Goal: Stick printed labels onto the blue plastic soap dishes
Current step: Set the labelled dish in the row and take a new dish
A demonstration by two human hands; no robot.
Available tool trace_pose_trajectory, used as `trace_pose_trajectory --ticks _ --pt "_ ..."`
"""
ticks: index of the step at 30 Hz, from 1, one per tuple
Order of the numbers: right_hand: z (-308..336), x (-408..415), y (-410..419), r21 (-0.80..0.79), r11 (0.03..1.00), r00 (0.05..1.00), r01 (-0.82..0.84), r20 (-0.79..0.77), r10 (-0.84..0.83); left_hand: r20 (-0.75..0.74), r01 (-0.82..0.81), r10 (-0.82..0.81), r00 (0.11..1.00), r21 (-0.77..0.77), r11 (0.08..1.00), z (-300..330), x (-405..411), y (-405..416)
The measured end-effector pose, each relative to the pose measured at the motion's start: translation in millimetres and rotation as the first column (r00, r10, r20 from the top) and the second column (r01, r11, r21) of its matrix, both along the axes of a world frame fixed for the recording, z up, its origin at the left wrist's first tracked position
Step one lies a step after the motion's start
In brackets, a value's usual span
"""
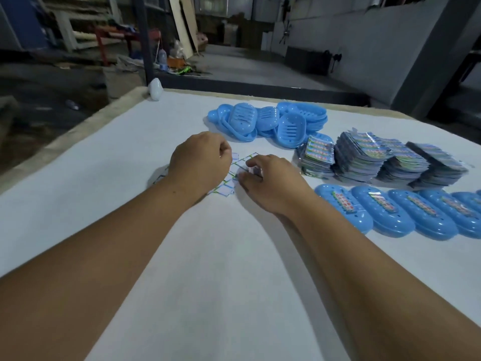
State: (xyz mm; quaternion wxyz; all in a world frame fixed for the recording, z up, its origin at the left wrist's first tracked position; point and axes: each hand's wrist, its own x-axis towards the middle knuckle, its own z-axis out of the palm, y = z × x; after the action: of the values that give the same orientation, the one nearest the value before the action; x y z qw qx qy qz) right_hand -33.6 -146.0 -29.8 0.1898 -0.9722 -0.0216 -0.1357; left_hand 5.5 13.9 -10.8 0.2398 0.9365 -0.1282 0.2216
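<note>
A used label sheet [235, 168] with empty white cells lies on the white table [104, 178], partly hidden under both hands. My left hand [199, 162] rests on the sheet with curled fingers. My right hand [268, 179] pinches at the sheet's right part with fingertips; what it grips is hidden. A pile of bare blue soap dishes [270, 123] sits behind the hands. A row of blue dishes with labels on them [390, 212] lies at the right. Stacks of printed label sheets [377, 157] stand between them.
A white lump-like object [155, 89] sits at the table's far left corner. Beyond the table edge is a dim workshop floor with a dark post [144, 37] and clutter. Bare white tabletop spreads in front of and left of the hands.
</note>
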Motion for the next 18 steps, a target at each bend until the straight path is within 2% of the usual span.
trace_pose_trajectory --ticks 4,10,14,18 --pt "0.3 -2.6 1.0 0.099 0.995 1.0 -0.023 0.017 0.021 0.005 -0.006 0.005 1.0 0.248 0.969 9.7 36.7 -19.4" --pt "4.1 -1.9 -1.9 0.167 0.985 0.999 -0.047 0.006 0.046 0.022 0.002 -0.017 1.0 0.573 0.819 11.7 78.0 -45.5" --pt "6.7 -1.1 -6.1 0.199 0.979 0.998 -0.051 0.039 0.044 0.005 -0.003 0.0 1.0 0.613 0.79 11.6 92.7 -52.9" --pt "9.1 0.0 -6.9 0.251 0.967 0.997 -0.05 0.068 0.034 0.111 -0.049 -0.024 0.994 0.612 0.79 9.3 97.1 -54.5"
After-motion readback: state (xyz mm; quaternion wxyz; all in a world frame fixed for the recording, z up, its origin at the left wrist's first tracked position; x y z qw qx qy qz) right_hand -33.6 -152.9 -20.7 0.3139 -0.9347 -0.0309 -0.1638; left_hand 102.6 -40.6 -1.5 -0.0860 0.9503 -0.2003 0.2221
